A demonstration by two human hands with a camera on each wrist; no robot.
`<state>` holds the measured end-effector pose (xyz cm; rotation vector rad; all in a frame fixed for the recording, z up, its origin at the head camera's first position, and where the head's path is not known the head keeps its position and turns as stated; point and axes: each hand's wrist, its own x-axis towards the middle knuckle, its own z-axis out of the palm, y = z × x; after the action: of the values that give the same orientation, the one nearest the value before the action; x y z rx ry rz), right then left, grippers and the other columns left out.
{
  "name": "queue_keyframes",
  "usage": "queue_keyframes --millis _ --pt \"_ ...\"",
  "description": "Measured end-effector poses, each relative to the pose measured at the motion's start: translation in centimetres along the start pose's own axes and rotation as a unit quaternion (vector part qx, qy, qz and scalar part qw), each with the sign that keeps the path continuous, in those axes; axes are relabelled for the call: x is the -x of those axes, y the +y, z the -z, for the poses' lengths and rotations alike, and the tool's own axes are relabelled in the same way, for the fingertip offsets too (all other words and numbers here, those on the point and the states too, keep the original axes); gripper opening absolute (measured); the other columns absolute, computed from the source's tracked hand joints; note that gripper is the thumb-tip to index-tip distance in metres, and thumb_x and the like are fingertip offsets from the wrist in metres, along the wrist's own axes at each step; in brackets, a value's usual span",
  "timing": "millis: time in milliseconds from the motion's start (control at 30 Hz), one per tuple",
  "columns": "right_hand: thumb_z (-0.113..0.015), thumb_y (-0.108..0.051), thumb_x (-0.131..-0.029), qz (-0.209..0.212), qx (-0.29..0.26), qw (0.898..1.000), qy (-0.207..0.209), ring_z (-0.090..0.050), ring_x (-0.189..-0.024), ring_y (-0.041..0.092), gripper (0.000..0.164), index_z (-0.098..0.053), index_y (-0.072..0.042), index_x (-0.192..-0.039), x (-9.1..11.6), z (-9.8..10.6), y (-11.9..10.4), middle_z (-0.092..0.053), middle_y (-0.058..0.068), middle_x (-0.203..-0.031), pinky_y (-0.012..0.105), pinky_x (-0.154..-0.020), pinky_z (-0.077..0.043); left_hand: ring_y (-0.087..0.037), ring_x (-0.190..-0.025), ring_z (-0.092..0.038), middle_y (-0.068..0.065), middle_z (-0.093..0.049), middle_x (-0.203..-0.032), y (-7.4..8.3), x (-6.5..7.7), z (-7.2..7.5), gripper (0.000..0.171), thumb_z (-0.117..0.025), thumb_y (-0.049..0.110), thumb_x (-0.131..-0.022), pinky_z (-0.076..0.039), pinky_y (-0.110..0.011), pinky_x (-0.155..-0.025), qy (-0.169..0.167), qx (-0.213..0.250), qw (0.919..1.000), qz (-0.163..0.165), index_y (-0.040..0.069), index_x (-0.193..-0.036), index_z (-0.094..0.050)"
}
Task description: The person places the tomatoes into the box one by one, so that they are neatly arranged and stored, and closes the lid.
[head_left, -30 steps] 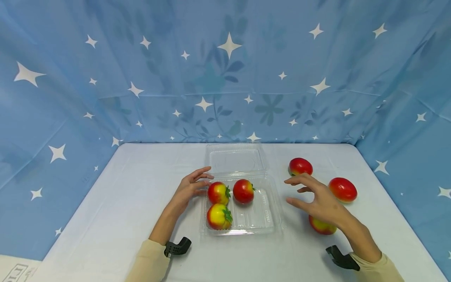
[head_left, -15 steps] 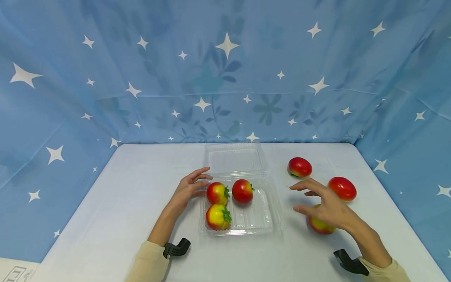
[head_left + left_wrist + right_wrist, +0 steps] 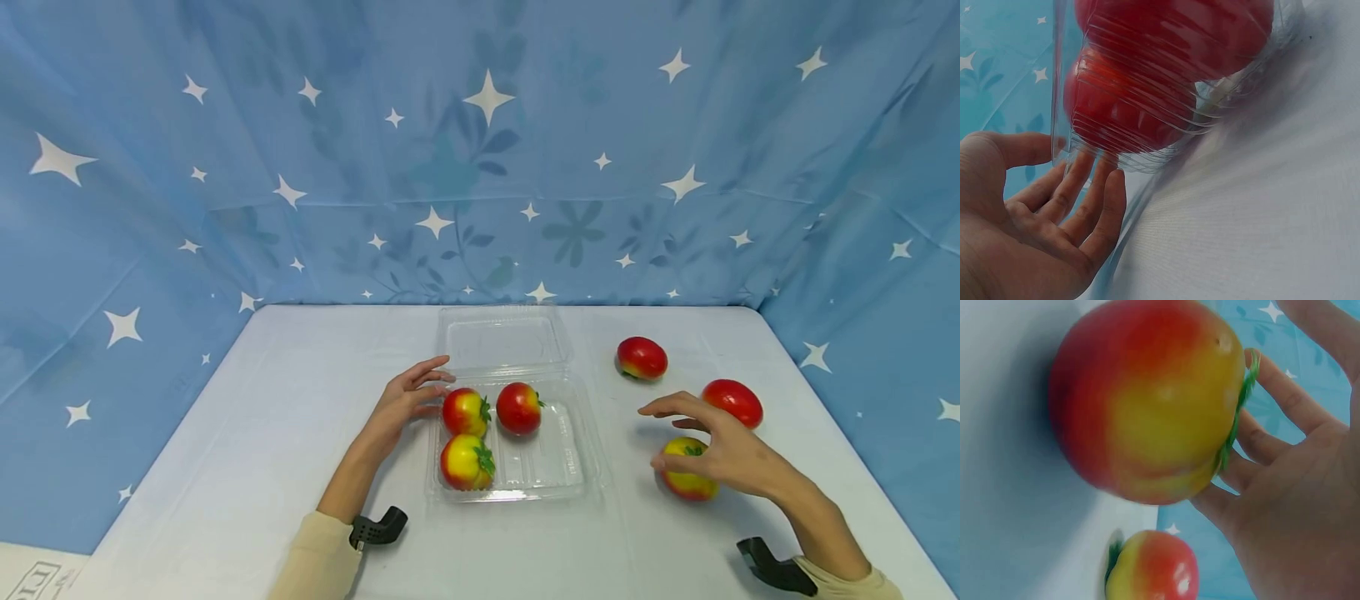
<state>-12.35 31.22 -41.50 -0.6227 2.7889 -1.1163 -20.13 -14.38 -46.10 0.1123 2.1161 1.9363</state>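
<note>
In the head view, my left hand [image 3: 396, 410] is at the left side of a clear plastic clamshell box [image 3: 555, 450], its fingers loosely extended at the wall. The left wrist view shows the thumb and fingertips [image 3: 1113, 187] around the box's ribbed corner. Inside lie two red-and-yellow tomatoes [image 3: 467, 462] and a redder tomato [image 3: 518, 408], with green leafy tops. My right hand [image 3: 738, 454] is spread above a yellow-and-red tomato [image 3: 690, 489] on the table. The right wrist view shows this tomato [image 3: 1147, 406] beside the open palm, the fingers not curled round it.
Two more red tomatoes, a farther one [image 3: 642, 358] and a nearer one [image 3: 737, 403], lie on the white table [image 3: 300, 358] at the right. The box's lid [image 3: 502, 337] lies folded back behind it. A blue star-patterned curtain [image 3: 480, 167] encloses the back and sides.
My right hand has moved right and toward me, from left of the yellow-and-red tomato to over it. The left hand and the box have stayed in place.
</note>
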Motion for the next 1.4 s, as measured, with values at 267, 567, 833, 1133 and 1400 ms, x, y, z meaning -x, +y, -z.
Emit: queue_keyframes --millis 267,567,833,1133,1400 --pt "-0.09 -0.03 -0.079 -0.02 -0.017 0.999 -0.04 -0.06 -0.117 0.001 0.062 -0.065 -0.019 -0.136 0.5 0.6 1.1 -0.067 0.008 -0.134 0.019 -0.089 -0.056 -0.014 -0.11 -0.066 -0.016 -0.062 -0.139 -0.1 0.0 -0.1 0.053 -0.059 0.016 -0.104 -0.059 -0.036 -0.1 0.001 -0.002 1.0 0.0 0.014 -0.156 -0.048" --pt "-0.086 -0.03 -0.08 -0.056 -0.056 0.992 -0.102 -0.052 -0.114 -0.009 0.066 -0.062 -0.02 -0.14 1.4 1.0 2.5 -0.064 0.01 -0.138 0.02 -0.085 -0.055 -0.014 -0.11 -0.066 -0.018 -0.061 -0.142 0.0 0.0 -0.1 0.052 -0.06 0.018 -0.104 -0.059 -0.037 -0.101 -0.002 -0.004 1.0 0.003 0.016 -0.155 -0.049" --pt "-0.087 -0.025 -0.082 -0.034 -0.082 0.987 -0.131 -0.052 -0.115 -0.007 0.066 -0.06 -0.02 -0.141 2.0 1.5 3.4 -0.063 -0.004 -0.138 0.02 -0.086 -0.055 -0.014 -0.111 -0.065 -0.02 -0.06 -0.143 -0.1 0.0 -0.1 0.053 -0.058 0.017 -0.105 -0.057 -0.042 -0.105 -0.005 -0.006 1.0 0.002 0.014 -0.156 -0.048" --pt "-0.086 -0.022 -0.082 -0.023 -0.096 0.98 -0.172 -0.048 -0.119 -0.012 0.067 -0.058 -0.021 -0.144 2.1 1.9 4.1 -0.06 -0.015 -0.14 0.017 -0.089 -0.052 -0.014 -0.109 -0.066 -0.015 -0.063 -0.138 -0.1 0.0 -0.1 0.053 -0.06 0.017 -0.104 -0.059 -0.036 -0.101 0.004 -0.002 1.0 0.003 0.014 -0.155 -0.049" --pt "-0.088 -0.018 -0.077 -0.025 -0.1 0.976 -0.19 -0.048 -0.117 -0.01 0.075 -0.056 -0.019 -0.145 1.9 2.0 4.3 -0.059 -0.013 -0.142 0.017 -0.088 -0.052 -0.014 -0.111 -0.066 -0.014 -0.064 -0.138 -0.3 -0.1 0.0 0.051 -0.06 0.018 -0.104 -0.059 -0.036 -0.1 0.004 0.006 1.0 0.005 0.018 -0.154 -0.052"
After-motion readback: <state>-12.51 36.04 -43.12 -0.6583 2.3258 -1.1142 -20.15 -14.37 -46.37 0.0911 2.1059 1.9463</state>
